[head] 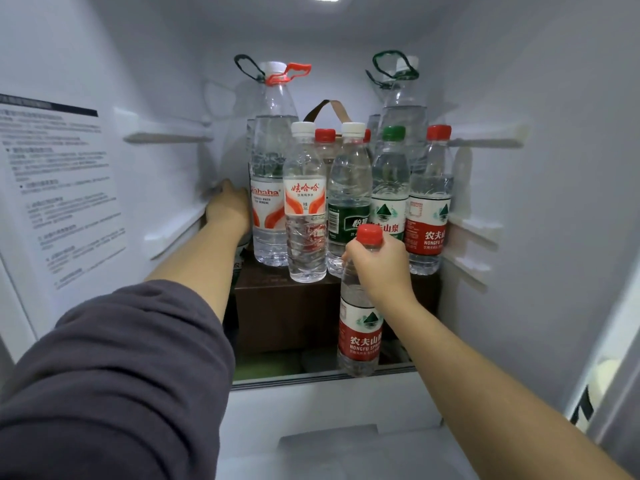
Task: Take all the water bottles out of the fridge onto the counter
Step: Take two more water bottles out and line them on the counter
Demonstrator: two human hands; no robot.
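Note:
Inside the open fridge, several water bottles stand on a brown box (pixel 284 306). My right hand (pixel 379 268) grips a red-capped Nongfu bottle (pixel 360 337) by its neck, in front of the box and just above the shelf edge. My left hand (pixel 227 206) reaches in at the left, beside the tall Wahaha bottle (pixel 270 188) with the orange handle; its fingers are hidden behind that bottle. Next to it stand a small white-capped Wahaha bottle (pixel 304 209), a green-labelled bottle (pixel 348 202), a green-capped Nongfu bottle (pixel 391 188) and a red-capped Nongfu bottle (pixel 429 209). A second tall bottle (pixel 403 102) stands behind.
White fridge walls close in on both sides, with shelf rails (pixel 166 135) sticking out left and right. A printed sticker (pixel 59 188) covers the left wall. The glass shelf edge (pixel 311 377) runs below the box, and a white drawer (pixel 329 438) lies under it.

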